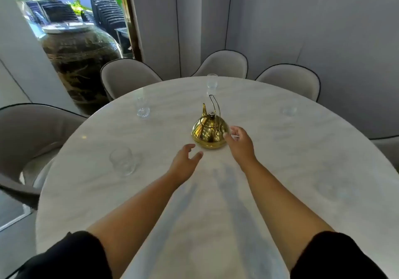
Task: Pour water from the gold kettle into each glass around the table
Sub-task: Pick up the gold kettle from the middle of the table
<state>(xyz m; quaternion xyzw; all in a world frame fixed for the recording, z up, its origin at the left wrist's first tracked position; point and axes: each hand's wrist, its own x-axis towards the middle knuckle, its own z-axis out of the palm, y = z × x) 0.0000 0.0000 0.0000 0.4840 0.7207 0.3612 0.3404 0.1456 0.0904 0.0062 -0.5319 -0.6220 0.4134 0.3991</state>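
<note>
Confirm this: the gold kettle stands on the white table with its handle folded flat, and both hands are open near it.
Not quite. The head view shows the gold kettle on the white table with its handle upright, not folded flat. The left hand and right hand are open near it.

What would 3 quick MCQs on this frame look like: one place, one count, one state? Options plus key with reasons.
1. Where does the gold kettle stand?
A. Near the middle of the table
B. On a chair
C. On the floor

2. How many glasses show clearly on the table?
A. One
B. Four
C. Nine

3. What are the hands doing?
A. Both open, holding nothing
B. Left hand lifts a glass
C. Right hand pours from the kettle

Key:
1 A: the kettle sits on the marble top, well in from the rim.
2 B: near left, far left, far, right.
3 A: left hand and right hand have spread fingers beside the kettle, handle ungrasped.
</note>
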